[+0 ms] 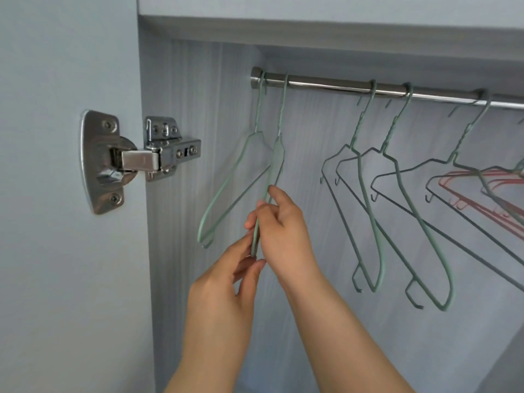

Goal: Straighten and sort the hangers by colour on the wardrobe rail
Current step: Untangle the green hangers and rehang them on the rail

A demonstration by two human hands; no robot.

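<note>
Pinching, in narrow left hand (224, 287) and right hand (283, 231) grips, the lower wires of the green hanger (279, 154) hung second from the wall end of the rail (326, 85): likely light, springy, easily twisted.

Soft, even, fairly bright light with a cool blue-grey cast comes from the front. A streak of glare runs along the rail (354, 87), and the hinge (141, 160) glints. Hook shadows on the back panel (312, 123) are faint. Wide-angle bending tilts the rail, and the red hangers (502, 180) at the right edge look smeared.
</note>
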